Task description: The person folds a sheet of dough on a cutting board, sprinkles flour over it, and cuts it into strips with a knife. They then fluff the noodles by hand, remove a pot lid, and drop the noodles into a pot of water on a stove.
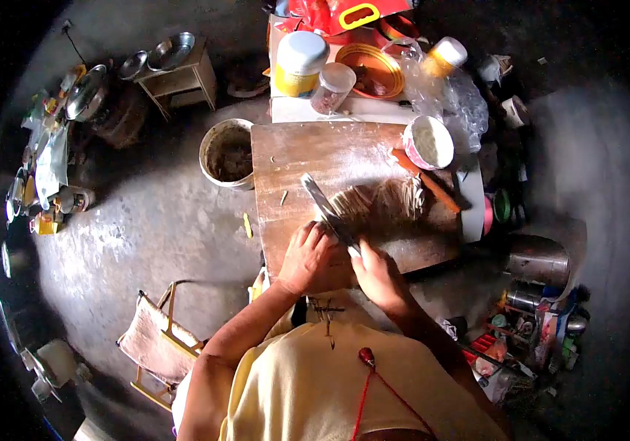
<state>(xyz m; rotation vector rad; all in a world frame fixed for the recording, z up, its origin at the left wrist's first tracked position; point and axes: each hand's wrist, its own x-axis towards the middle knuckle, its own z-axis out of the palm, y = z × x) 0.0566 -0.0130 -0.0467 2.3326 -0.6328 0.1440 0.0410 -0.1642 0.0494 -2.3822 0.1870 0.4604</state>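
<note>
A long-bladed knife [321,200] lies slantwise over the wooden board [278,158], its tip pointing away and to the left. My right hand [377,275] is closed around its handle at the near end. Beside the blade, on the left, my left hand [309,256] rests on the board with fingers bent and together; whatever lies under them is hidden. Just right of the knife are pale cut strips [351,202] that look like dough noodles, and a second bunch of strips [407,197] sits farther right. A reddish-brown rolling pin [432,184] lies at the board's right side.
A bowl of white powder [432,143] stands at the board's far right corner. Left of the board is a dirty bucket [228,153]. Behind stand a white-lidded jar [301,62], a clear tub [333,87] and an orange bowl [370,70]. A chair [157,342] is at lower left.
</note>
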